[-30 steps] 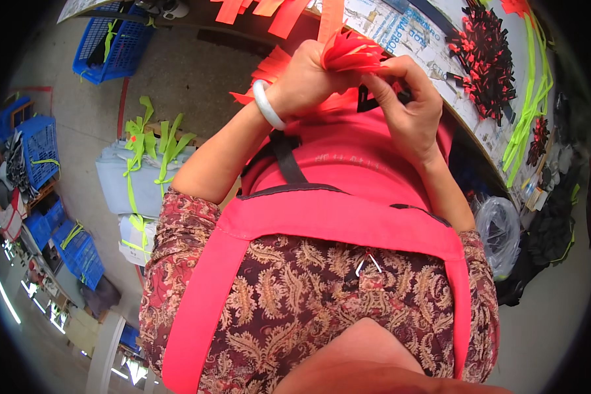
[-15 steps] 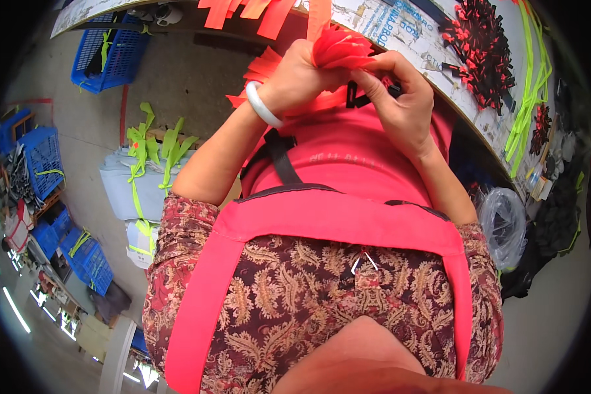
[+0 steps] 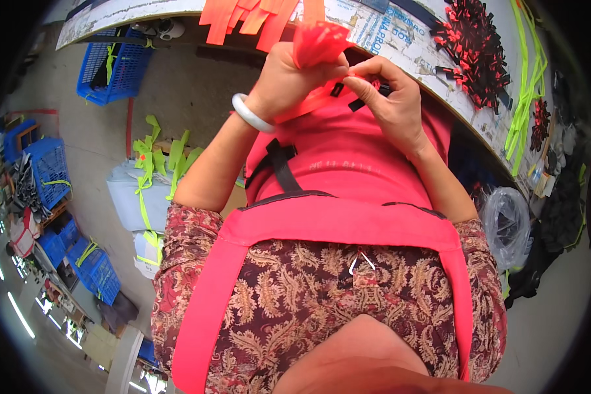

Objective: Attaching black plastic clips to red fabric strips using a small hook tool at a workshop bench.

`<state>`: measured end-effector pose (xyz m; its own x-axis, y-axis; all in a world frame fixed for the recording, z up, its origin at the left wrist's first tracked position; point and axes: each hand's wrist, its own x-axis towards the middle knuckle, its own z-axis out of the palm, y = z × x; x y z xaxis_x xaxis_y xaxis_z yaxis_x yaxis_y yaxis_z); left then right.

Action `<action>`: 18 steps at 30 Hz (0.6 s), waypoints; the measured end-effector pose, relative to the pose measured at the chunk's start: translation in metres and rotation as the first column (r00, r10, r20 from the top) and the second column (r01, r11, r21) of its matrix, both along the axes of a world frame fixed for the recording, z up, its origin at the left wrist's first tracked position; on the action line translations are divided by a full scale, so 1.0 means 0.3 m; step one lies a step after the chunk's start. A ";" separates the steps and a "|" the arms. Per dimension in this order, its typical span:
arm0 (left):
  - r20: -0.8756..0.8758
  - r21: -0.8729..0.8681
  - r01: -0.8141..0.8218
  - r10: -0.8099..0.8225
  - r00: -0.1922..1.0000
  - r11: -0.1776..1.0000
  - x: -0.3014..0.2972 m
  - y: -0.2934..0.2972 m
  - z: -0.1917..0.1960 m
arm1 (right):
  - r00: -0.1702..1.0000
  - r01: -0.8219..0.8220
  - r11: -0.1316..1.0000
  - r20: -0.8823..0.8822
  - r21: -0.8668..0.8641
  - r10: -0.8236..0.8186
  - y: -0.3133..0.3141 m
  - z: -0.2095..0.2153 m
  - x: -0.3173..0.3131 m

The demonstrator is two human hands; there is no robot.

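Observation:
My left hand (image 3: pixel 289 82) is closed around a bunch of bright orange-red fabric strips (image 3: pixel 320 44), whose ends fan out above the fist. Close beside it, the thumb and forefinger of my right hand (image 3: pixel 395 105) pinch together at the edge of the strips. Black pieces (image 3: pixel 357 104), with a bit of red near them, show within the curled right fingers. A small black buckle-like piece (image 3: pixel 337 89) hangs between the hands. Both hands are over the pink apron (image 3: pixel 348 148) on my lap, by the table edge. What the right fingertips pinch is too small to make out.
On the worktable (image 3: pixel 361 26) lie more orange strips (image 3: pixel 249 14), a heap of small black-and-red pieces (image 3: pixel 473 52) and long yellow-green strips (image 3: pixel 528 79). A blue basket (image 3: pixel 113 69) and a grey fabric stack (image 3: pixel 132 190) are at left. Clear plastic bagging (image 3: pixel 505 226) hangs at right.
Both hands have shifted slightly left, the bunch of strips with them. The bunch now stands more upright. The buckle-like piece sits nearer my left hand, and black pieces show more within my right fingers.

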<state>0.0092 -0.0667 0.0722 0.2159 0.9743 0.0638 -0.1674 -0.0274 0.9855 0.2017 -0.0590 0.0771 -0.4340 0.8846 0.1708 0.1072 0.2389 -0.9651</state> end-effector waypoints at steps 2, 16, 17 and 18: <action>0.020 0.063 -0.009 0.008 1.000 0.998 0.026 -0.007 -0.008 | 0.993 -0.101 0.995 0.069 0.023 0.099 0.011 -0.042 -0.001; 0.197 -0.130 -0.483 0.500 0.843 0.866 -0.215 -0.039 0.031 | 0.993 -0.113 0.959 -0.007 -0.260 0.115 0.394 0.214 -0.180; 0.194 -0.151 -0.476 0.498 0.845 0.867 -0.219 -0.048 0.036 | 0.992 -0.101 0.959 0.046 -0.264 0.118 0.477 0.235 -0.202; 0.187 -0.171 -0.461 0.488 0.853 0.871 -0.227 -0.050 0.054 | 0.986 -0.156 0.950 0.010 -0.271 0.165 0.584 0.220 -0.219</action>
